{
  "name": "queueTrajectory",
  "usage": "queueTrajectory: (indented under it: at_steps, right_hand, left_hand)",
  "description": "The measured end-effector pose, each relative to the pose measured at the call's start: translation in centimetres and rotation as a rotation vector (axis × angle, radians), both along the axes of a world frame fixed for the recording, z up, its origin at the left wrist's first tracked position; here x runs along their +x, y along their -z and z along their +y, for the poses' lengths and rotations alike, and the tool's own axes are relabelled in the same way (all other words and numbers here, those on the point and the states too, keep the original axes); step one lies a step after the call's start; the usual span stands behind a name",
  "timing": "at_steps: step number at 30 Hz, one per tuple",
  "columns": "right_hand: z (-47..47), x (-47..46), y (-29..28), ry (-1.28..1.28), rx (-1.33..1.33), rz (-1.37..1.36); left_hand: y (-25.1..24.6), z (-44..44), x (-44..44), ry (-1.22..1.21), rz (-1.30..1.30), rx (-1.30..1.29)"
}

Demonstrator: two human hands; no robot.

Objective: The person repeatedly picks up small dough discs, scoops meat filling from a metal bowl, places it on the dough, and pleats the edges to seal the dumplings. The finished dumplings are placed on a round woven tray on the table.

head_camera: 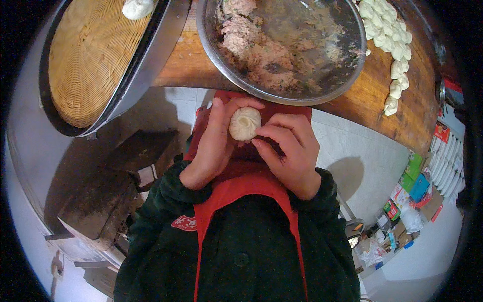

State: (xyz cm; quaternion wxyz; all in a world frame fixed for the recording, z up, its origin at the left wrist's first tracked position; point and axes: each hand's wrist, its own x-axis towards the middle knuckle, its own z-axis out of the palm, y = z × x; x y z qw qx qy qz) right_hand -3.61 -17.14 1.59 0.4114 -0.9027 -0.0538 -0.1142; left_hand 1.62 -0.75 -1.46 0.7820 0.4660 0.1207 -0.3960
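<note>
A round pleated bun [245, 124] of pale raw dough, with a swirled hollow at its top, rests in my left hand [217, 139]. The left fingers curl behind it and the thumb stands up at its side. My right hand [288, 145] touches the bun's right edge with thumb and fingertips drawn close together. Just beyond my hands is a large steel bowl [281, 97] on the wooden table, with minced meat filling [260, 56] heaped mainly on its left side. The bun's underside is hidden by my palm.
At left stands a round metal steamer [151, 71] with a woven wicker mat [94, 64]; one white bun [137, 8] sits at its far edge. Many dough pieces [392, 45] lie on the wooden table [377, 90] at right. Boxes and bags [409, 200] crowd the lower right.
</note>
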Motion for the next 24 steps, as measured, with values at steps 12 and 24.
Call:
queueTrajectory:
  at_steps: [12,24]
  right_hand:
    - [-0.88,0.23,-0.17,-0.067,-0.147,-0.121]
    - [-0.14,0.29,0.06,-0.080,-0.150,-0.119]
  left_hand:
    - [-0.54,-0.22,-0.26,-0.054,-0.028,-0.032]
    - [-0.34,-0.24,-0.30,-0.106,-0.028,-0.021]
